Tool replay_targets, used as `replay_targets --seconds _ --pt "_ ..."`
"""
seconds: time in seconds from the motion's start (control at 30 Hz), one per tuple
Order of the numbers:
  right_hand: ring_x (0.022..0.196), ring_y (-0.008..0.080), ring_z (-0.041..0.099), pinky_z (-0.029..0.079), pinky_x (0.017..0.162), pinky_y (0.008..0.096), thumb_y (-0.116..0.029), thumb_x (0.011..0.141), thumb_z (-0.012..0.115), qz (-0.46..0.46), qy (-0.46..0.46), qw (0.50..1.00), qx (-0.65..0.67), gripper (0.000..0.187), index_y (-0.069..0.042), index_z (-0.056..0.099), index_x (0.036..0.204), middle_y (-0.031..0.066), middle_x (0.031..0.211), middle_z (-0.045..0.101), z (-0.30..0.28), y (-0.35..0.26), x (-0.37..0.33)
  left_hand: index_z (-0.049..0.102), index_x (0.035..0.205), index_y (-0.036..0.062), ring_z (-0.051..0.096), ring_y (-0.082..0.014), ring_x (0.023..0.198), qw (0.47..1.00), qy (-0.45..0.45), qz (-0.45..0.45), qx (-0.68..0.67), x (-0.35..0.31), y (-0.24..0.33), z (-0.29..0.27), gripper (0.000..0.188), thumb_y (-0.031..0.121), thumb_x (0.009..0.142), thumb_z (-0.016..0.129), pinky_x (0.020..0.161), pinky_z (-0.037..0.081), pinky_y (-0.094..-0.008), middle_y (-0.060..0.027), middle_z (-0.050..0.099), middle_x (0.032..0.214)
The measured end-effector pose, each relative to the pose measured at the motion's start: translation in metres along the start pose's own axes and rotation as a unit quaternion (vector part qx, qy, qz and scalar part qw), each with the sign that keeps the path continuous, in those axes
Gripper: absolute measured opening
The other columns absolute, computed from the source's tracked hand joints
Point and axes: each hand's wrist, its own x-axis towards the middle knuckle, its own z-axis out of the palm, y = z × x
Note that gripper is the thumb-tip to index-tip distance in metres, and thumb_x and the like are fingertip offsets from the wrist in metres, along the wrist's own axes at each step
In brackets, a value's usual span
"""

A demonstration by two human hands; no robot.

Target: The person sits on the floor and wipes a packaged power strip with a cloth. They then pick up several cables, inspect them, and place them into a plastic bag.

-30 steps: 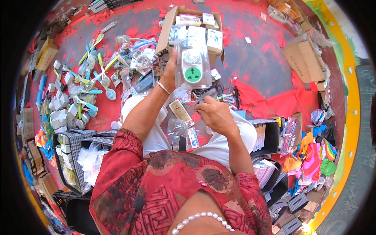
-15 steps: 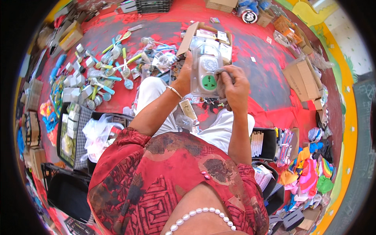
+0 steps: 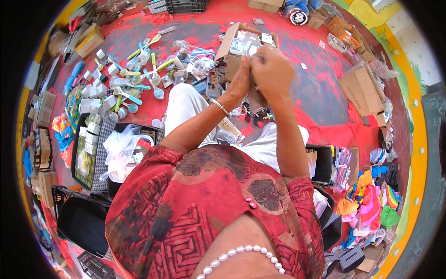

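Note:
A clear plastic blister pack (image 3: 251, 45) is held up in front of me, turned nearly edge-on, so the dial and green socket inside it are hidden. My left hand (image 3: 238, 86) is closed on its left side. Across its face lies my right hand (image 3: 275, 76), blurred, with fingers bunched around a grey cloth (image 3: 261, 59) that shows only in part. Just beyond my hands stands an open cardboard box (image 3: 233, 67) filled with small packaged items.
Long-handled brushes (image 3: 153, 69) and small white boxes (image 3: 97, 90) lie scattered on the red floor at left. Black bins (image 3: 81, 228) flank me, one beside a white plastic bag (image 3: 118, 151). At right are a cardboard box (image 3: 360, 93) and colourful cloth items (image 3: 371, 204).
The blister pack has turned from facing me to nearly edge-on. My right hand has moved up along it with the cloth, and my left hand has shifted slightly right.

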Motion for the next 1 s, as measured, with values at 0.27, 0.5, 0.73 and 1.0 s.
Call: replay_targets --seconds 0.27,0.5,0.73,1.0 --pt "0.072 0.0337 0.06 0.045 0.063 0.0423 -0.02 0.079 0.054 0.007 -0.151 0.987 0.05 0.017 -0.009 0.065 0.08 0.0147 0.079 0.062 0.001 -0.001 -0.046 0.042 0.124 0.0064 0.055 -0.0183 0.098 0.996 0.009 0.084 -0.041 0.021 0.006 -0.027 0.068 0.06 0.09 0.017 0.086 0.044 -0.034 -0.0083 0.055 0.107" --pt "0.07 0.0316 0.06 0.046 0.062 0.0399 -0.024 0.08 0.058 0.22 -0.057 0.94 0.253 0.021 -0.004 0.063 0.082 0.0144 0.085 0.062 -0.032 0.027 -0.037 0.043 0.123 0.0067 0.055 -0.0228 0.103 0.993 0.008 -0.041 -0.113 0.023 0.009 -0.032 0.068 0.059 0.09 0.015 0.091 0.043 -0.0358 -0.01 0.057 0.11" --pt "0.091 0.0296 0.057 0.045 0.074 0.0364 -0.017 0.078 0.062 -0.154 0.063 0.984 0.062 0.019 -0.007 0.063 0.094 0.0164 0.094 0.06 0.009 0.007 -0.022 0.04 0.126 0.008 0.052 -0.0208 0.109 0.99 -0.048 -0.012 -0.133 0.009 0.01 -0.011 0.067 0.061 0.089 0.021 0.091 0.043 -0.0337 -0.0094 0.052 0.118" --pt "0.077 0.0243 0.061 0.047 0.066 0.0333 -0.017 0.079 0.062 0.078 0.049 0.984 0.155 0.024 -0.007 0.063 0.101 0.0126 0.09 0.063 0.02 0.058 -0.003 0.04 0.127 0.0063 0.054 -0.0235 0.106 0.98 -0.126 -0.044 -0.148 -0.003 0.004 -0.02 0.068 0.059 0.09 0.017 0.091 0.044 -0.038 -0.0112 0.052 0.118"
